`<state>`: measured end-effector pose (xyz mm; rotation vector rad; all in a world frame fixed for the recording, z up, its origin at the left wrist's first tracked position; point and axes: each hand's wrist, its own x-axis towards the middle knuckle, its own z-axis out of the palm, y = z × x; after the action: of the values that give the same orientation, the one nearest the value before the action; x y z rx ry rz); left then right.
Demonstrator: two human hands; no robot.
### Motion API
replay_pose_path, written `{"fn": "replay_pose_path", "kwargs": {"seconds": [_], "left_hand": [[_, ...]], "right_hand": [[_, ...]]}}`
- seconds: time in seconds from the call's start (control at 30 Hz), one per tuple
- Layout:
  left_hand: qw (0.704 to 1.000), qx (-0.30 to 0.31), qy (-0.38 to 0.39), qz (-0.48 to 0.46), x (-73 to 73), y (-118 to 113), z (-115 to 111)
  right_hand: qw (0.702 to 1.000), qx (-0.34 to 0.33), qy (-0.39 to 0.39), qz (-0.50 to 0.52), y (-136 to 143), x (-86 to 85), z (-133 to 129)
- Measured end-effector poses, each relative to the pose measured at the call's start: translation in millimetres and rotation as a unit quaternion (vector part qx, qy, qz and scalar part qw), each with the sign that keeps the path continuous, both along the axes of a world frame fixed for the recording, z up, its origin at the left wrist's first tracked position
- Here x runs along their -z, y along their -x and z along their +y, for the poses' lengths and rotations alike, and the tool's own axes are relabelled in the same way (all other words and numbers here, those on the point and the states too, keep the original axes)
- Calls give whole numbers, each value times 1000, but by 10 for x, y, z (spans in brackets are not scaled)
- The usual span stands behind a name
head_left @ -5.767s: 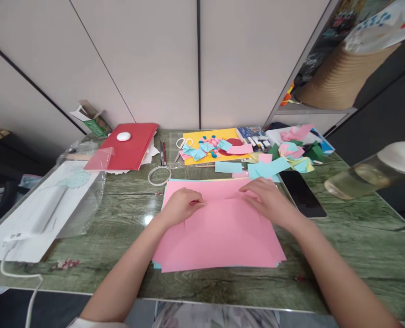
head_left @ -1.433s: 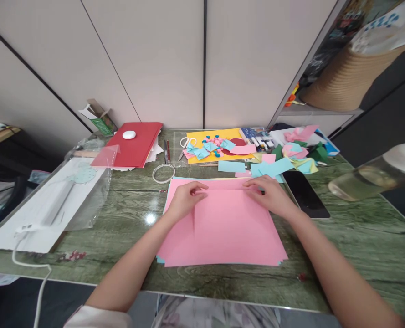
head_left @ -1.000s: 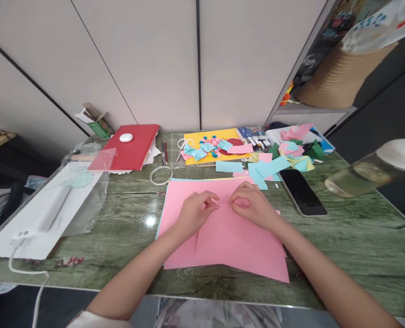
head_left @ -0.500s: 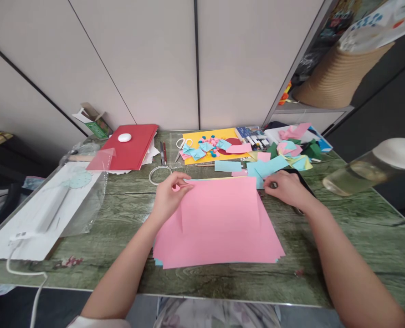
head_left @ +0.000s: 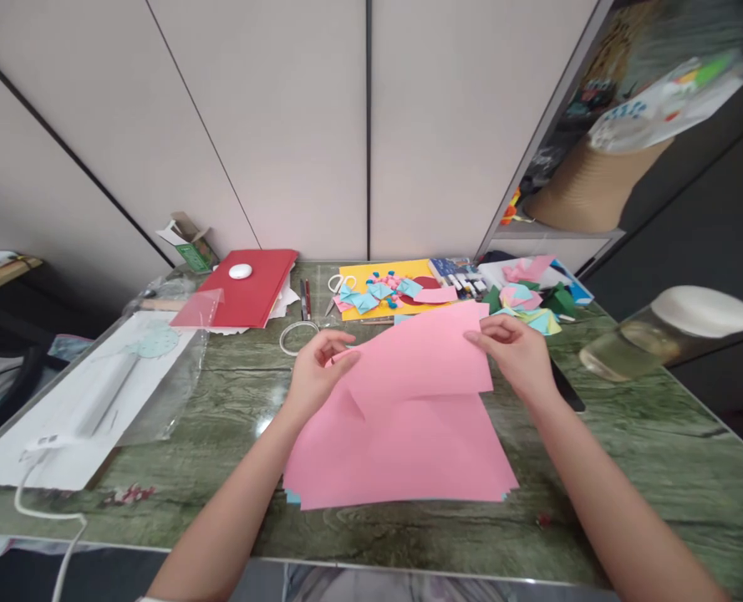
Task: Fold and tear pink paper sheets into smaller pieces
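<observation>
One head-worn camera looked forward and down over the green table (close in), facing the wall.

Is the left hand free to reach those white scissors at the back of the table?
Probably not at once. The left hand pinches a corner of the pink sheet, which the right hand holds too. The scissors lie just beyond it, past the tape ring, with nothing blocking the way.
</observation>
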<state>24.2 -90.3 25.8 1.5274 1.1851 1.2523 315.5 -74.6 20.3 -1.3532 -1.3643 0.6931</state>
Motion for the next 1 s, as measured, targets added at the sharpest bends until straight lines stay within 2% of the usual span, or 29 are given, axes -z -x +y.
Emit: {"fn": "replay_pose_path", "kwargs": {"seconds": [0.07,0.13,0.17,0.23,0.27,0.3,0.4,0.47,0.53,0.63,0.73,0.83,1.0], "left_hand": [[998,55,-1,-30,-171,3,-70],[990,137,-5,-37,-379,12,-110],[979,200,-1,-27,-489,12,-109],[937,347,24,-8,-704,-12,-56],[919,395,17,-19,-805,-40,-7],[925,376,-13,-52,-901,-80,54],[954,228,-137,-140,-1155,-243,246],[960,201,-171,-87,-1277,-352,322],[956,202,-211,-31,-1341,-430,335],[950,200,-240,25,-1347,-465,276],[953,185,-225,78,-1338,-433,197],[948,193,-223,121,-1367,-409,142],[955,115,-220,163,-1403,-462,107]], "right_hand": [[999,19,-24,-43,-24,-205,12],[995,18,-40,-85,-37,-450,29],[994,12,-51,-98,-33,-578,40],[991,-18,-78,-112,12,-831,64],[988,-40,-91,-118,53,-951,76],[985,-67,-102,-124,107,-1067,88],[970,-150,-128,-144,317,-1365,106],[957,-200,-141,-157,459,-1510,93],[943,-218,-177,-179,575,-1598,61],[927,-190,-243,-213,684,-1615,0],[928,-134,-266,-222,740,-1537,-42],[921,-113,-282,-246,763,-1449,-51],[913,-96,-260,-299,704,-1402,-85]]}}
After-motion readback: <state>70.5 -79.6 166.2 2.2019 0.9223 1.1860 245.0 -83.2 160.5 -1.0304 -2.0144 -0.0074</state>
